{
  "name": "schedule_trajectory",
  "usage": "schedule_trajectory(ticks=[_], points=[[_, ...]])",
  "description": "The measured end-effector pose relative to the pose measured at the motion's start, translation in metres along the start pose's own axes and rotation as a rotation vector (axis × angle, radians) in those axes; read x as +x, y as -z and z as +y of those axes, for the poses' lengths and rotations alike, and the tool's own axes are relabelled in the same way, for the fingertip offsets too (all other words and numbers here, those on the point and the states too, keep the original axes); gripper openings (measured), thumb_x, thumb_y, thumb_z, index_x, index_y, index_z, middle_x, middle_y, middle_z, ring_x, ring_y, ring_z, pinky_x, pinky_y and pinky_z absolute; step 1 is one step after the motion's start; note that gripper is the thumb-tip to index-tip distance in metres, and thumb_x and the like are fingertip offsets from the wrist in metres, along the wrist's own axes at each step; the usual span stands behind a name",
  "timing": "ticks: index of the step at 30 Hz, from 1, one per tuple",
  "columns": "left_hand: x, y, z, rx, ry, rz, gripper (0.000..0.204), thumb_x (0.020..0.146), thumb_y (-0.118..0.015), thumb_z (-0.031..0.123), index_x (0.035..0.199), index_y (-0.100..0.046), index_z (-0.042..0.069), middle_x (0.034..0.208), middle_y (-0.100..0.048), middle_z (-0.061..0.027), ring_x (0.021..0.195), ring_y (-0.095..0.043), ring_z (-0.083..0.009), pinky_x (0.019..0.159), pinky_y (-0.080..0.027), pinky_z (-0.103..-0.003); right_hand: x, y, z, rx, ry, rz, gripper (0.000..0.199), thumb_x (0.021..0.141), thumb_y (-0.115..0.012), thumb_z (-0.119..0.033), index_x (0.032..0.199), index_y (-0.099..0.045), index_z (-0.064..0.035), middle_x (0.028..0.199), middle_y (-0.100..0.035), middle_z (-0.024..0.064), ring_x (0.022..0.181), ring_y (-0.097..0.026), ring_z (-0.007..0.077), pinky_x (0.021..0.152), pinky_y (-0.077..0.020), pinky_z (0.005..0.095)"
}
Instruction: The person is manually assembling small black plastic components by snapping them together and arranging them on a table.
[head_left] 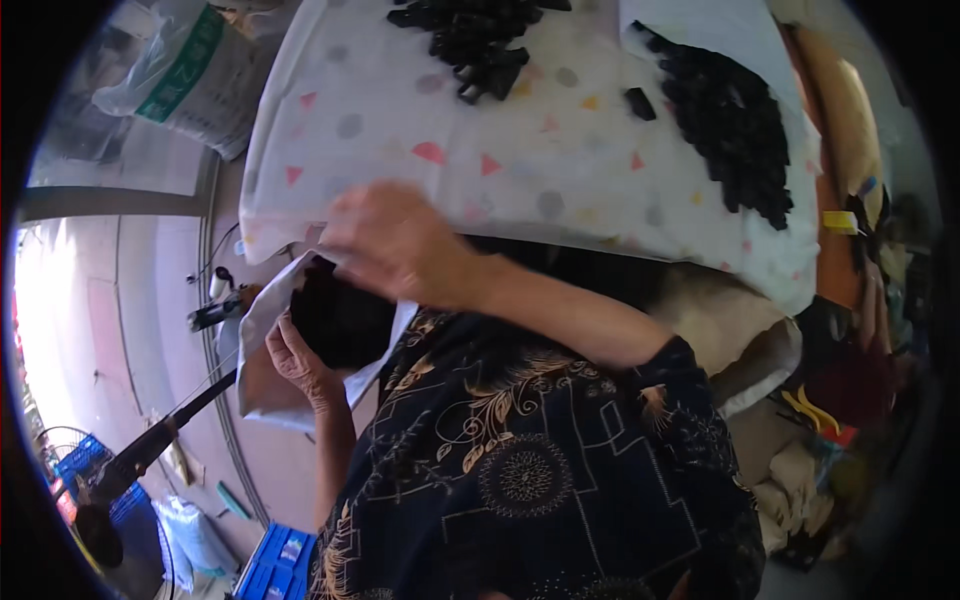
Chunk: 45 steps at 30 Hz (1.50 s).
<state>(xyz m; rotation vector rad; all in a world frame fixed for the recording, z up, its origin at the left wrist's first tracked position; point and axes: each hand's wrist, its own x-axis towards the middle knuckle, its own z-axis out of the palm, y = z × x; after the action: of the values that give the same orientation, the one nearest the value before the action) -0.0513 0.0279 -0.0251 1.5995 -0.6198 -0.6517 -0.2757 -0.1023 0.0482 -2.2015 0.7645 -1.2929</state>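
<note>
A white bag (262, 405) stands at the table's near left corner, its mouth open and dark inside. My left hand (300, 362) holds it at the mouth, fingers bent against the border of the dark opening. Across my body reaches my right arm, and my right hand (395, 245) is over the bag's far rim beside the table edge. Motion smears its fingers, so whether anything is in them cannot be made out. On the patterned tablecloth (390, 170) lie two heaps of small black pieces, a far one (470, 40) and a right one (730, 120). One loose black piece (640, 104) lies between them.
A full white sack with a green band (185, 80) stands left of the table. Blue crates (275, 565) and a pale packet (195, 535) are at the lower left. Another pale open bag (740, 340) hangs near the table's right front. A yellow object (840, 222) is farther right.
</note>
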Motion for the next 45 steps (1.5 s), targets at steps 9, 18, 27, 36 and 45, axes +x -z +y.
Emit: schedule_trajectory(ticks=[9,18,27,36,45], points=[[-0.020,-0.070,0.031,0.034,-0.224,-0.450,0.004,0.099,-0.056,0.000,0.097,-0.060,0.000,0.089,-0.066,-0.0064,0.082,-0.060,-0.0115,0.080,-0.051,-0.026,-0.076,0.231,0.134,-1.087,-0.516,0.036,0.034,0.089,-0.068,-0.015,0.123,-0.067,-0.0128,0.117,-0.062,0.0111,0.108,-0.058,0.0337,0.090,-0.0507,0.0441],[0.006,-0.045,0.067,-0.011,-0.403,-0.302,0.001,0.098,-0.058,-0.001,0.098,-0.059,-0.001,0.090,-0.066,-0.0074,0.081,-0.062,-0.0118,0.077,-0.052,-0.025,-0.043,0.081,0.023,-0.262,0.030,-0.184,0.034,0.086,-0.060,-0.002,0.119,-0.065,-0.0091,0.114,-0.065,0.0138,0.107,-0.065,0.0321,0.092,-0.0523,0.0414],[0.027,-0.100,0.130,0.306,-0.773,-0.432,0.009,0.095,-0.063,-0.001,0.104,-0.062,-0.001,0.088,-0.068,-0.0069,0.078,-0.064,-0.0120,0.073,-0.052,-0.026,-0.024,0.022,0.000,-0.104,0.118,-0.344,0.022,0.093,-0.061,-0.014,0.114,-0.067,-0.0073,0.107,-0.066,0.0163,0.099,-0.068,0.0317,0.086,-0.0562,0.0418],[0.027,-0.272,0.133,0.608,-1.269,-0.812,0.019,0.084,-0.066,0.007,0.102,-0.068,0.012,0.101,-0.065,-0.0055,0.104,-0.059,-0.0259,0.088,-0.042,-0.041,-0.097,0.254,0.077,-0.832,-0.488,0.371,0.020,0.092,-0.068,-0.009,0.111,-0.068,-0.0063,0.097,-0.069,0.0104,0.086,-0.068,0.0243,0.075,-0.0541,0.0345],[0.033,-0.339,0.118,0.913,-1.217,-0.686,0.027,0.078,-0.078,0.027,0.095,-0.065,0.010,0.089,-0.061,-0.0024,0.092,-0.058,-0.0229,0.083,-0.037,-0.042,-0.093,0.314,0.104,-1.366,-0.661,-0.020,0.027,0.092,-0.071,-0.031,0.103,-0.068,-0.0069,0.097,-0.063,0.0093,0.089,-0.064,0.0300,0.076,-0.0528,0.0409]])
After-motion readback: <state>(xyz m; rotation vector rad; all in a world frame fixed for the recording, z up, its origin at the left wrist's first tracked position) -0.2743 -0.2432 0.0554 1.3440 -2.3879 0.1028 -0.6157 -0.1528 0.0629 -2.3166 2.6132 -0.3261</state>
